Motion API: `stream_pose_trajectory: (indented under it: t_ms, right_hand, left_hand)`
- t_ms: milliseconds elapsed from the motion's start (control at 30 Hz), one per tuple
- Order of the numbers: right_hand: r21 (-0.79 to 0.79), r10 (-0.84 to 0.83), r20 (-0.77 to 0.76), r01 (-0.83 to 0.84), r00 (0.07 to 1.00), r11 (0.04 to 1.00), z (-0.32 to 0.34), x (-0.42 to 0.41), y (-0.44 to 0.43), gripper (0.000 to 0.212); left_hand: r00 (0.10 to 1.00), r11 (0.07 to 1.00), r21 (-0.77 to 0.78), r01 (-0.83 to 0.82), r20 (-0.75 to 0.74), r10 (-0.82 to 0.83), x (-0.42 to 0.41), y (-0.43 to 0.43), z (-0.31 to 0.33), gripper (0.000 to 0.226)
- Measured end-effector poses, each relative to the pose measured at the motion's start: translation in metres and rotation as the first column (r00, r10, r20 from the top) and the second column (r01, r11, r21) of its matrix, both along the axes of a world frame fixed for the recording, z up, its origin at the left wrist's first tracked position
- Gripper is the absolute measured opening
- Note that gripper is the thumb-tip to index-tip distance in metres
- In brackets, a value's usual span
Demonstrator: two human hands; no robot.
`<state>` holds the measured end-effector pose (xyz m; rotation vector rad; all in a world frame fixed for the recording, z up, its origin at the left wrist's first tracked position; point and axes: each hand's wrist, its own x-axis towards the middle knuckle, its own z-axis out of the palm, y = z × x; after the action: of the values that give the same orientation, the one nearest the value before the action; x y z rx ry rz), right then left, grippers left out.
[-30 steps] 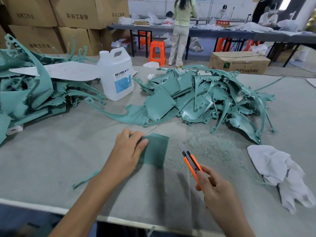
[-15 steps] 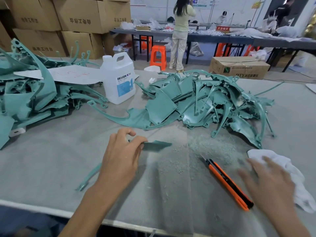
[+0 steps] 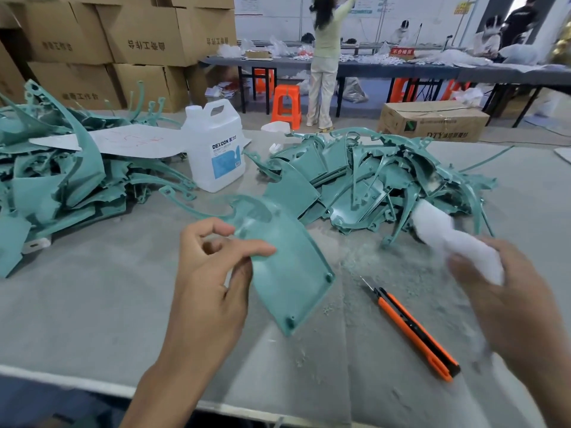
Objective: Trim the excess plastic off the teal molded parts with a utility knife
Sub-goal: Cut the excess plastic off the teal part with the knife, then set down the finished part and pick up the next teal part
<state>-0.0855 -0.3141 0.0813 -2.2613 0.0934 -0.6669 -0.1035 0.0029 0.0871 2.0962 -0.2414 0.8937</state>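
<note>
Bright, even light from overhead leaves faint, soft shadows on the grey table (image 3: 92, 288) beneath the left hand (image 3: 210, 273) and the teal part (image 3: 287, 267) it holds. The right hand (image 3: 522, 307) and its white cloth (image 3: 457, 242) smear with motion blur (the utility knife (image 3: 414, 329) is crisp). A doorway (image 3: 513, 3) top right blows out white; the wide lens bows the table's near edge

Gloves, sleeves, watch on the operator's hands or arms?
Nothing worn that shows: left hand and right hand are ungloved, no rings; both forearms bare to the frame edge, no sleeve or watch. The right one is blurred, so small items could be missed.
</note>
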Motion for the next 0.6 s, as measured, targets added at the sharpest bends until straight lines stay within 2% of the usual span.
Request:
stream_pose_trajectory:
  t_ms: [33,100,167,200,233,300,333,367,400,433,467,500,533,567,600]
  right_hand:
    - [0.054,0.098,0.075,-0.102,0.992,0.993,0.008,-0.001,0.022,0.012]
    - [0.136,0.282,0.133,-0.299,0.95,0.944,0.013,-0.001,0.064,0.01]
    - [0.242,0.436,0.101,-0.448,0.894,0.861,0.01,-0.004,0.102,0.015]
    - [0.3,0.5,0.091,-0.502,0.861,0.811,0.007,-0.008,0.118,0.016]
    - [0.354,0.541,0.088,-0.534,0.837,0.768,0.005,-0.013,0.131,0.02]
    - [0.427,0.551,0.118,-0.543,0.826,0.723,0.002,-0.02,0.145,0.033]
    - [0.432,0.543,0.138,-0.544,0.828,0.72,0.002,-0.023,0.149,0.037]
    - [0.419,0.549,0.151,-0.556,0.822,0.718,0.003,-0.027,0.151,0.038]
    - [0.383,0.569,0.163,-0.583,0.806,0.716,0.004,-0.031,0.154,0.041]
    - [0.333,0.59,0.175,-0.611,0.788,0.718,0.005,-0.036,0.156,0.043]
    - [0.27,0.611,0.195,-0.641,0.767,0.719,0.005,-0.041,0.158,0.043]
    - [0.209,0.632,0.22,-0.669,0.743,0.714,0.004,-0.045,0.159,0.044]
    - [0.164,0.657,0.234,-0.695,0.717,0.7,0.002,-0.047,0.158,0.044]
    - [0.126,0.683,0.228,-0.716,0.694,0.687,0.0,-0.045,0.155,0.045]
    - [0.084,0.688,0.212,-0.715,0.694,0.695,-0.001,-0.04,0.152,0.045]
  left_hand:
    - [1.0,0.999,-0.024,0.026,-0.004,-0.026,0.0,-0.008,-0.001,0.048]
    - [0.99,0.972,-0.209,0.11,-0.061,-0.126,-0.002,-0.032,0.001,0.048]
    - [0.946,0.855,-0.465,0.23,-0.1,-0.308,-0.006,-0.048,0.005,0.04]
    - [0.908,0.76,-0.601,0.25,-0.128,-0.4,-0.008,-0.054,0.003,0.048]
    - [0.879,0.708,-0.639,0.3,-0.104,-0.466,-0.01,-0.058,0.003,0.053]
    - [0.818,0.512,-0.798,0.318,-0.043,-0.574,-0.014,-0.063,-0.002,0.043]
    - [0.785,0.413,-0.87,0.269,-0.051,-0.618,-0.017,-0.064,-0.001,0.04]
    - [0.714,0.271,-0.937,0.219,-0.035,-0.699,-0.02,-0.063,0.0,0.042]
    - [0.634,0.144,-0.97,0.194,0.011,-0.773,-0.024,-0.062,-0.004,0.053]
    - [0.59,0.054,-0.979,0.194,0.073,-0.804,-0.028,-0.06,-0.007,0.063]
    - [0.643,0.128,-0.975,0.182,0.02,-0.766,-0.03,-0.056,-0.006,0.064]
    - [0.725,0.196,-0.976,0.098,-0.065,-0.686,-0.03,-0.053,-0.001,0.06]
    - [0.776,0.206,-0.977,0.058,-0.086,-0.625,-0.033,-0.054,0.003,0.06]
    - [0.779,0.218,-0.971,0.093,-0.065,-0.623,-0.029,-0.059,0.005,0.06]
    - [0.709,0.172,-0.97,0.169,-0.002,-0.705,-0.025,-0.067,-0.001,0.062]
